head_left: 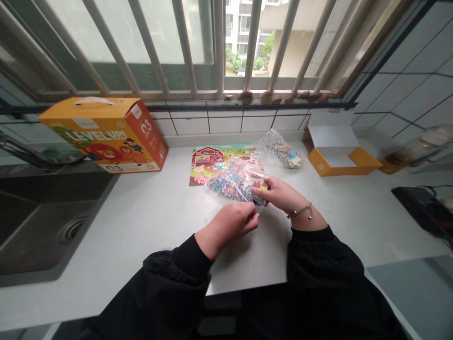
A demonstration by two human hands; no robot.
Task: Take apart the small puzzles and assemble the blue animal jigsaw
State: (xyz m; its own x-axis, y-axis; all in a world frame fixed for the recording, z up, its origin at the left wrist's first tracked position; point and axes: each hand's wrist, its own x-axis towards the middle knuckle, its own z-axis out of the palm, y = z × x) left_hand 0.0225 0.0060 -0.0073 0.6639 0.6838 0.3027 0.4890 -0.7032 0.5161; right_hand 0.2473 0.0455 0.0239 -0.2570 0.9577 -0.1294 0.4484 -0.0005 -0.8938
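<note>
A clear plastic bag of small colourful pieces lies partly over a farm picture sheet with a red barn. At the bag's near right end, my right hand grips a few colourful pieces between thumb and fingers. My left hand is closed on the near edge of the bag, just left of those pieces. Behind my right hand, a second clear bag with pieces inside rests on the white counter.
An orange "LEVEL UP!" box stands at the back left, beside a dark sink. An open yellow box is at the back right. A glass jar and a black object sit farther right. Window bars rise behind.
</note>
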